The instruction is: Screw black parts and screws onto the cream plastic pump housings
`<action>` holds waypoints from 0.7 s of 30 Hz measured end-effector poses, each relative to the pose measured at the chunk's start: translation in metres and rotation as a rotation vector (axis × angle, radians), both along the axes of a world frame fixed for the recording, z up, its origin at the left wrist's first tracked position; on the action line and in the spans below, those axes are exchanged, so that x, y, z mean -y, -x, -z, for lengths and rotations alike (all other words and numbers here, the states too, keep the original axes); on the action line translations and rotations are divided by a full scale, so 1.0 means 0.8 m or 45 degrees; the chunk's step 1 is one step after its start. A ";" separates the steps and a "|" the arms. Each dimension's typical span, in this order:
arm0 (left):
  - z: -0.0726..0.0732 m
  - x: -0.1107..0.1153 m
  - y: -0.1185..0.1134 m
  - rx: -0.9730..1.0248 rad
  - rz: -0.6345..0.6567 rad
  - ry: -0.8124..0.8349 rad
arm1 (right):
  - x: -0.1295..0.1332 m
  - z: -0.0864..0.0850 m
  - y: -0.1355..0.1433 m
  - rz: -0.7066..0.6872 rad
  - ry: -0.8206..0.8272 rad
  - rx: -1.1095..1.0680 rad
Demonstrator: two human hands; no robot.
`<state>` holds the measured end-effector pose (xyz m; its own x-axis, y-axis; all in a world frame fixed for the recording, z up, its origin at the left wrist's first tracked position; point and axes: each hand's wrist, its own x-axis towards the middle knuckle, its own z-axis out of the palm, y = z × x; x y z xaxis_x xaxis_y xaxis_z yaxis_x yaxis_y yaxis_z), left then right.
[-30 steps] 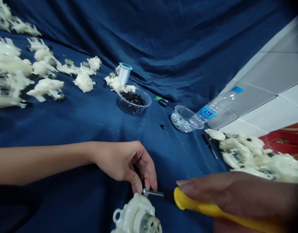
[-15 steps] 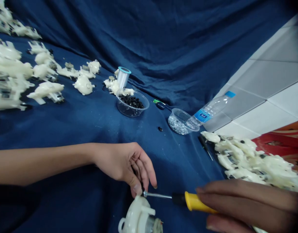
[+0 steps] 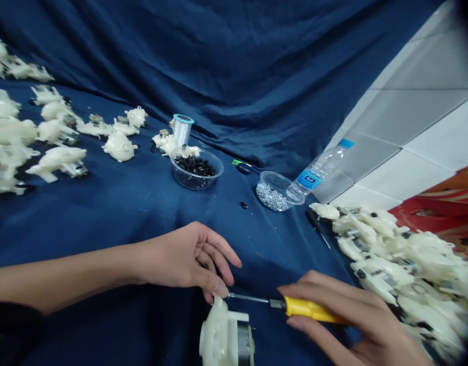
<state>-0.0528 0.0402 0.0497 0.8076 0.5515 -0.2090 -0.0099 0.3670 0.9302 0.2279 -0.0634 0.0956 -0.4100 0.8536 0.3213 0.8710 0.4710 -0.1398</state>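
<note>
In my right hand (image 3: 344, 317) is a yellow-handled screwdriver (image 3: 310, 309), held by the handle with its shaft pointing left. Its tip meets the top of a cream plastic housing with a motor (image 3: 220, 335), right by my left fingertips. My left hand (image 3: 199, 262) is closed in a pinch of thumb and index finger at that spot, the other fingers loosely curled. Whatever small part lies in the pinch is hidden by the thumb. The housing stands upright at the bottom edge, partly cut off.
Clear tubs hold black parts (image 3: 197, 183) and silver screws (image 3: 272, 197). A water bottle (image 3: 317, 170) leans in the screw tub. Behind stands a wire spool (image 3: 182, 131). Cream housings pile up left (image 3: 58, 160) and right (image 3: 405, 254). A black screwdriver (image 3: 316, 226) lies near the right pile.
My right hand has come further into view along the screwdriver handle. The housing looks turned more upright. My view has shifted slightly, moving the background left.
</note>
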 end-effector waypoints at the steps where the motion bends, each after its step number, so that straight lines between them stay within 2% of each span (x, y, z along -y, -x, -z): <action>1: 0.001 0.002 -0.002 -0.002 -0.034 0.023 | -0.002 0.004 0.003 -0.017 0.026 -0.074; 4: 0.004 0.006 -0.007 -0.027 -0.109 0.064 | -0.010 0.011 0.010 -0.072 0.216 -0.293; 10: 0.005 0.015 -0.013 -0.041 -0.195 0.070 | -0.018 0.030 0.012 -0.026 0.594 -0.530; 18: -0.001 0.014 -0.008 -0.181 -0.075 -0.057 | -0.020 0.034 0.010 -0.032 0.695 -0.629; 21: -0.001 0.012 -0.004 -0.179 0.002 0.025 | -0.020 0.035 0.008 -0.029 0.696 -0.631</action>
